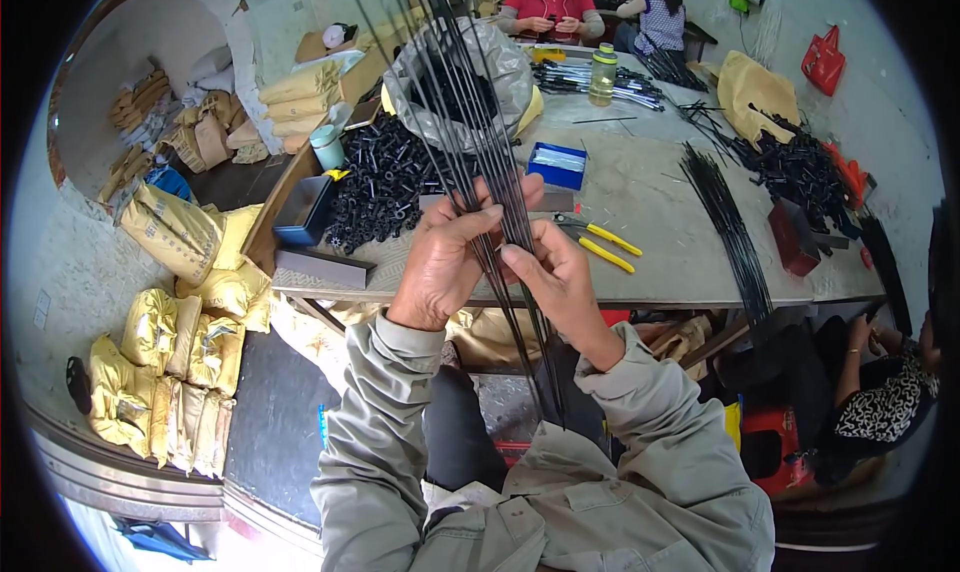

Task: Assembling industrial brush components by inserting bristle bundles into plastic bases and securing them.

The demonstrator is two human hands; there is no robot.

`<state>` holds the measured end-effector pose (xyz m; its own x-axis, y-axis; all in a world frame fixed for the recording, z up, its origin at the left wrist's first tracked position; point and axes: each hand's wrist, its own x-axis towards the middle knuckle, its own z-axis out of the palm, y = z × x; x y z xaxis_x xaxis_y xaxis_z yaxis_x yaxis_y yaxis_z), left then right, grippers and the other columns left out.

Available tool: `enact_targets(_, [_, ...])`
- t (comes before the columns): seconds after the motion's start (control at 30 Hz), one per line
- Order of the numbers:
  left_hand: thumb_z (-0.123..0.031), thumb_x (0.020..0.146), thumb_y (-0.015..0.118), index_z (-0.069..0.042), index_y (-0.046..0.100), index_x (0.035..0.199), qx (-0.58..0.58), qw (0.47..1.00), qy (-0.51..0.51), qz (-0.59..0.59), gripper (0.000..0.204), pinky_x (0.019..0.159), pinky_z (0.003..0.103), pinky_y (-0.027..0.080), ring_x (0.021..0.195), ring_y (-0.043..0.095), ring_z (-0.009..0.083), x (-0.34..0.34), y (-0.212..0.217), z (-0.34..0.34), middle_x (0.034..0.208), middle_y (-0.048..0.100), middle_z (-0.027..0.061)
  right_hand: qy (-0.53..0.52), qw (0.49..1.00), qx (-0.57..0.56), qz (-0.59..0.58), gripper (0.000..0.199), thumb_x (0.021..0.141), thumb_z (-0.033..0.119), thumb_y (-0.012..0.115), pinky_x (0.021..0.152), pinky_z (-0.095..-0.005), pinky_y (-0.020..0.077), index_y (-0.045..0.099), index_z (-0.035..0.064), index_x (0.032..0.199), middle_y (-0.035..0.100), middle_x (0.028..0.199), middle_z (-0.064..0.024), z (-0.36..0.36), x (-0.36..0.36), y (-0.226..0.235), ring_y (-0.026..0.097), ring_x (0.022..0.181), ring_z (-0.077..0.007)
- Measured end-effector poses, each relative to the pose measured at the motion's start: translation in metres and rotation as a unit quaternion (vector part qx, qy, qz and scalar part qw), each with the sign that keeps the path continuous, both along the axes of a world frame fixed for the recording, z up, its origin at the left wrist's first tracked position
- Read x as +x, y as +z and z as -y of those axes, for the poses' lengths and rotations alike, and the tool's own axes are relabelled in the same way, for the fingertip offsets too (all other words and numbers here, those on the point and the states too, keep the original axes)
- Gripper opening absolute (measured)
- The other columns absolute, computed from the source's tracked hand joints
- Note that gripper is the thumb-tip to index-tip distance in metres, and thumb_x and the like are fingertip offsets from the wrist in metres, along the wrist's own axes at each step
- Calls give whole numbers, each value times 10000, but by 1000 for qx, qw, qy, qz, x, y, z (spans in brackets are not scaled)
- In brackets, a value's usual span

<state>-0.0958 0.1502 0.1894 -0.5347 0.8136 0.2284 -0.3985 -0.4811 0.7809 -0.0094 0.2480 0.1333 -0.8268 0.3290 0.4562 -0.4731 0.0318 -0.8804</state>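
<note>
Left hand (440, 267) curled round thin black rods (490, 137), frame centre; right hand (560, 277) pinching the same bunch. Looks mid-handling, batch not yet down. Second rod bundle (727, 234), frame right, lies unheld; finished or waiting, can't tell.

Rods (484, 107) in both hands (445, 257); pliers (612, 238) right, on table (690, 267); fittings (375, 187) left; more, perhaps, in bag (511, 67) behind

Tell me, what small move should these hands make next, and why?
Perhaps the right hand should ease toward the left hand, drawing the long black rods closer together: they fan apart above both hands, and the bundle looks loosely spread.
</note>
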Motion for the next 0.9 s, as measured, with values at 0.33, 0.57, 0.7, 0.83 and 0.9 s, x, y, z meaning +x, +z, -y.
enact_targets(0.33, [-52, 868, 493, 87, 509, 1072, -23, 993, 119, -4, 247, 865, 344, 479, 977, 586, 261, 4, -9, -13, 1057, 580, 202, -71, 995, -67, -23, 134, 870, 144, 551, 491, -160, 296, 514, 37, 799, 473, 660, 49, 2, -2, -9, 386, 570, 0])
enact_targets(0.57, [-19, 846, 520, 69, 524, 1063, -37, 992, 122, -24, 233, 825, 323, 494, 925, 607, 241, -2, -12, -11, 1014, 601, 181, -191, 981, 13, -34, 175, 845, 166, 555, 449, -180, 271, 511, 71, 705, 450, 585, 54, -43, -14, 7, 363, 511, -15])
enact_targets(0.7, [1, 837, 524, 67, 486, 1127, -41, 990, 132, -29, 300, 848, 321, 483, 980, 584, 240, -1, -8, 2, 1081, 575, 179, -317, 945, 72, -34, 221, 837, 224, 568, 450, -187, 277, 515, 73, 685, 423, 560, 53, -136, -20, 51, 369, 510, -18])
enact_targets(0.83, [13, 837, 512, 69, 459, 1161, -31, 990, 130, -46, 333, 878, 332, 468, 1028, 558, 248, -5, -6, 6, 1140, 542, 185, -397, 914, 64, -57, 265, 817, 235, 590, 459, -224, 323, 515, 37, 657, 428, 540, 21, -209, 33, 55, 399, 503, -57])
enact_targets(0.9, [23, 832, 512, 69, 459, 1163, -16, 992, 121, -41, 339, 885, 330, 464, 1030, 557, 249, -2, -3, 0, 1144, 538, 189, -480, 830, 281, 33, 299, 788, 225, 616, 483, -271, 367, 498, -7, 641, 462, 531, -27, -256, 55, -6, 432, 505, -107])
